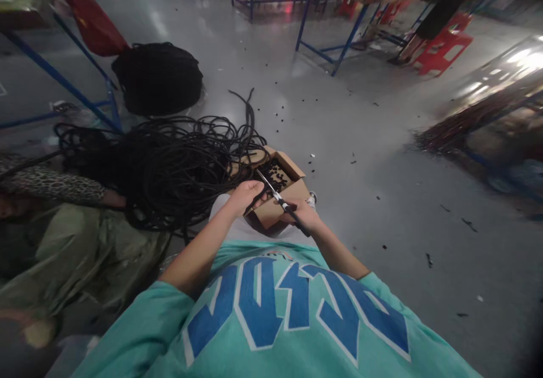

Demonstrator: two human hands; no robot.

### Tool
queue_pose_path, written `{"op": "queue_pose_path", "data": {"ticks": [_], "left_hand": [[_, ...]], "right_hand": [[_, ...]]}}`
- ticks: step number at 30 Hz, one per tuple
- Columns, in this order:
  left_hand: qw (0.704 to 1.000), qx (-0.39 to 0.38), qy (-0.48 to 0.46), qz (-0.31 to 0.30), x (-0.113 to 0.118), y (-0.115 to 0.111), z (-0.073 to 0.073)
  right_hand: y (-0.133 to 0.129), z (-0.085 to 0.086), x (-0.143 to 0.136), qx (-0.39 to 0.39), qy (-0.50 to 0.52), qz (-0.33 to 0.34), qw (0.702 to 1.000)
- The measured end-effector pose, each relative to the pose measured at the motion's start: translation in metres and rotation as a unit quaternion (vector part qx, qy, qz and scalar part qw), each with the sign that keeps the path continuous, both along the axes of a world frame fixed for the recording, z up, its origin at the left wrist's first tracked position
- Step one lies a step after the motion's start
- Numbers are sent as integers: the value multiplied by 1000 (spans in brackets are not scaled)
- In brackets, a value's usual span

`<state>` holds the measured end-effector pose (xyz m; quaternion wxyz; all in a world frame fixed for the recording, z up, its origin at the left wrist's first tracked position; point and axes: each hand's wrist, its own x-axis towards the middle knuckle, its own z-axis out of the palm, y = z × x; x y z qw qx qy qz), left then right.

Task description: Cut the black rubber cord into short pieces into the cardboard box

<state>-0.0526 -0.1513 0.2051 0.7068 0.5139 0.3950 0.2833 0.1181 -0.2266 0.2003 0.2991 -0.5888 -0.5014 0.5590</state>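
Note:
My right hand is closed around the black handles of a pair of scissors, whose blades point forward and left over a cardboard box. Pinched in the fingers of my left hand is a black cord, close beside the blades. Whether the blades touch the cord I cannot tell. Inside the box lie many small black pieces. A large tangled heap of black cord spreads to the left of the box and reaches its edge.
Behind the heap stands a big black bundle. At the left, another person's patterned sleeve reaches toward the cord. Blue-legged tables and a red stool stand farther off. Small black scraps dot the grey floor.

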Motion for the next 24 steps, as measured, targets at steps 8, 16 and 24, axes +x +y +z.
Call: {"op": "queue_pose_path", "data": {"ticks": [8,16,24], "left_hand": [[983,140,107,44,0,-3,-2],[952,240,134,134,-2,0,3],[965,207,120,109,-4,-3,8]], "right_hand": [[2,9,0,-39,93,36,994],[-7,12,2,-58,157,45,985],[-8,15,6,29,24,52,998]]}}
